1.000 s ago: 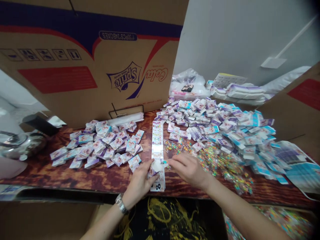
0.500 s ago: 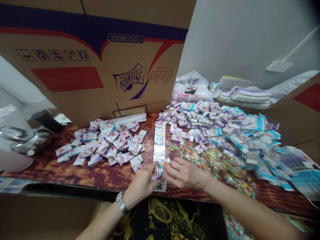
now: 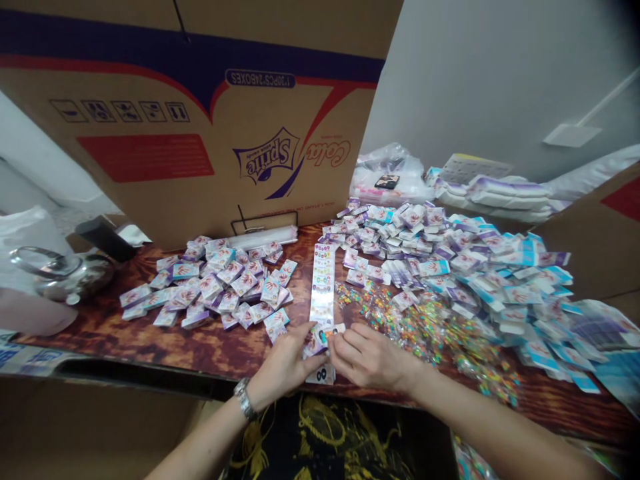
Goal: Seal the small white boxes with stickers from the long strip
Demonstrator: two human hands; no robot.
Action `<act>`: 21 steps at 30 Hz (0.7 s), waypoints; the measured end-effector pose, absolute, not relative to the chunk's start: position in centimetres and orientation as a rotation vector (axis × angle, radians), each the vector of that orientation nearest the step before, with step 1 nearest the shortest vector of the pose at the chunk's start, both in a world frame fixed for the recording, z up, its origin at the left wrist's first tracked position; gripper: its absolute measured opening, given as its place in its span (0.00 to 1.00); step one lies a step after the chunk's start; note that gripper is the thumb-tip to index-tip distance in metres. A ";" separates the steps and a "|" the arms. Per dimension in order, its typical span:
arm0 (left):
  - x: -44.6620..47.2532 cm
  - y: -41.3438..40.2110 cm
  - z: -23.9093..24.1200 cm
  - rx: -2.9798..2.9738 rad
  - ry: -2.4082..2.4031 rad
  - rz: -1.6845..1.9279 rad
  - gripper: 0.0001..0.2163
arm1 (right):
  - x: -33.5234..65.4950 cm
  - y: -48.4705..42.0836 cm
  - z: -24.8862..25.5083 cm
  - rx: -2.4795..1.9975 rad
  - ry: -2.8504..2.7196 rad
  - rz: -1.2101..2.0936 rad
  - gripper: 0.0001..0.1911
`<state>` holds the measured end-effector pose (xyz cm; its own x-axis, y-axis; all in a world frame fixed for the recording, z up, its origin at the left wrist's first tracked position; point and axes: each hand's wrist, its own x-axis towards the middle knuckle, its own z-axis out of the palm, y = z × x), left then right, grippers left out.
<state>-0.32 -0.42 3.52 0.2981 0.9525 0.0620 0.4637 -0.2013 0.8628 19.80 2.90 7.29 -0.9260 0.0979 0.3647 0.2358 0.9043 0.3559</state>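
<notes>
Near the table's front edge, my left hand (image 3: 284, 363) grips a small printed carton (image 3: 314, 340) between thumb and fingers. My right hand (image 3: 371, 357) is closed in a pinch against the carton's right end, where an orange-and-white slip (image 3: 336, 329) sticks out. Its fingertips hide exactly what they grip. Beneath both hands lies a long sticker strip (image 3: 323, 283), its near end showing below them. Small clear packets of colourful candy (image 3: 425, 327) are heaped to the right of my right hand. Left of my left hand, small printed boxes (image 3: 210, 287) lie in a loose pile.
A larger heap of small cartons (image 3: 450, 257), some with open flaps, covers the right of the table. A big cardboard box (image 3: 165, 160) stands behind. A metal kettle (image 3: 83, 273) is at far left, a clear plastic bag (image 3: 383, 170) at the back.
The view has shifted slightly, so the table sits a little further right. Both hands stay at the carton, and the right fingertips have closed in slightly at its end.
</notes>
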 end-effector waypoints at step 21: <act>1.0 -2.1 1.3 2.262 1.474 0.761 0.27 | 17.8 1.5 4.2 -1.115 -1.913 1.078 0.05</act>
<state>1.02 -2.06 1.30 0.3202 0.9133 0.2518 0.7344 -0.4072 0.5431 17.82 1.47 4.21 -0.4137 0.9003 0.1355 0.3501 0.2947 -0.8891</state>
